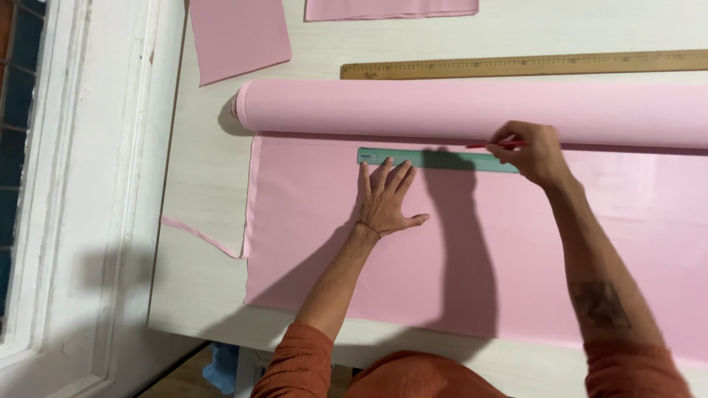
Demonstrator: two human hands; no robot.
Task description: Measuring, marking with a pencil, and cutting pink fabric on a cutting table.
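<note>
A sheet of pink fabric (457, 250) lies unrolled over a white table (199, 184), its roll (442, 109) still wound at the far side. A short green ruler (435, 159) rests on the fabric just below the roll. My left hand (387, 200) lies flat, fingers spread, with its fingertips pressing the ruler's left part. At the ruler's right end, my right hand (531, 151) pinches a thin red pencil (495, 144) with its tip pointing left, above the ruler's far edge.
A long wooden ruler (516, 65) lies beyond the roll. Two cut pink pieces (240, 33) (391, 7) sit at the table's far edge, and a narrow pink strip (198, 234) lies left of the sheet. A white window frame (81, 184) borders the left.
</note>
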